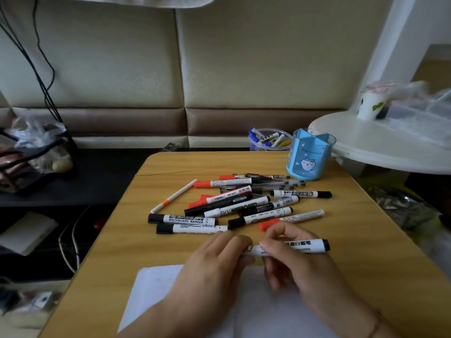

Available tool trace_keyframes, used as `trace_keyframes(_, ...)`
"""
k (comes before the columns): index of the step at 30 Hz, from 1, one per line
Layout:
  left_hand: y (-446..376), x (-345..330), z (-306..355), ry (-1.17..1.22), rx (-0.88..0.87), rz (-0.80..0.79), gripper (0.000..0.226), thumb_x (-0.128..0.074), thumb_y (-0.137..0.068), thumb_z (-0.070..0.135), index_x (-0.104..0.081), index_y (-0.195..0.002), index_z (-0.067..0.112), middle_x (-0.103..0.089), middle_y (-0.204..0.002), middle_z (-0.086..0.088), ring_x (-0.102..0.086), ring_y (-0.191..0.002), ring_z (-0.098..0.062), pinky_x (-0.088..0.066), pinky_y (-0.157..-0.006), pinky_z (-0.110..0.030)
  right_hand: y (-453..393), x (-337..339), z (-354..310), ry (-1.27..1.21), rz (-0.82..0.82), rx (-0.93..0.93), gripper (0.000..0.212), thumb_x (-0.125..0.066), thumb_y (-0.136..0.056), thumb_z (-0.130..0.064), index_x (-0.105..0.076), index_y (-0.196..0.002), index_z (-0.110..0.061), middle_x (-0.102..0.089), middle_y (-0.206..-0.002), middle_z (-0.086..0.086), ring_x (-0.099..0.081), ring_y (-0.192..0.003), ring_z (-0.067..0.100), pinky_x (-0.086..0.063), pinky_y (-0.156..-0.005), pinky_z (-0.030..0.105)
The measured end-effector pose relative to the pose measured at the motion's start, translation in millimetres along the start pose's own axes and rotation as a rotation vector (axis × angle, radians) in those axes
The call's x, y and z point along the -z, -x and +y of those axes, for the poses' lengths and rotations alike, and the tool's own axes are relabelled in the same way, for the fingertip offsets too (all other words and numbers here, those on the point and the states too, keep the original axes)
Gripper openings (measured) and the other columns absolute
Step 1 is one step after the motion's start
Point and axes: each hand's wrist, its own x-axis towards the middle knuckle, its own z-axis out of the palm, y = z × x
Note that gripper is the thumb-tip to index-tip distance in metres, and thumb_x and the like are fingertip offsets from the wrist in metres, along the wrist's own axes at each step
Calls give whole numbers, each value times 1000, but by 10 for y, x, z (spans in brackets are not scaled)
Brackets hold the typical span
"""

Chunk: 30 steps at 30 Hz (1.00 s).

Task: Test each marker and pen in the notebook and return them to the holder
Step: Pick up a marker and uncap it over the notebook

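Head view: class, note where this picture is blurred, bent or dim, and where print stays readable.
Head view: dim, soft daylight; the cup and plastic wrap at right are smeared; the wide lens bows the table edges; "WHITEBOARD MARKER" on one marker reads sharply; both hands look slightly soft.

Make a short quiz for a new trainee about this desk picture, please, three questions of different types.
1. True or false: both hands grip one marker.
2. The blue holder stands at the table's: A) far right part, B) near left corner, C) centre.
3. Fill in: the sheet under the hands is the ____.

Key:
1. True: left hand and right hand hold it above the notebook.
2. A.
3. Notebook.
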Motion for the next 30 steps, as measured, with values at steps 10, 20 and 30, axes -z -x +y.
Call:
trace_keyframes(10,88,80,14,70,-24,-139,20,-39,-99,35,-50,-91,21,-55,-72,5,-50,-58,-25,-40,-44,-34,12,39,48,21,-140,32,30,-70,-69,-36,-48,-65,-16,-56,-50,14,-51,-39,22,-37,-40,24)
trace_keyframes(20,70,140,23,142,108,-160,32,-52,-91,59,-50,-113,36,-47,-59,10,-45,-54,-12,-33,-46,-24,-3,193,-17,53,-251,70,17,-73,-71,-29,-59,-68,-18,-61,-60,14,-54,-52,25,-45,-49,29)
trace_keyframes(30,53,329,-102,-244,170,-582,95,-41,-55,100,-29,-128,41,-35,-120,22,-36,-116,-1,-31,-102,-26,-55,284,-91,-230,88,55,27,-75,-70,-35,-70,-85,-12,-55,-62,11,-52,-52,23,-40,-42,29)
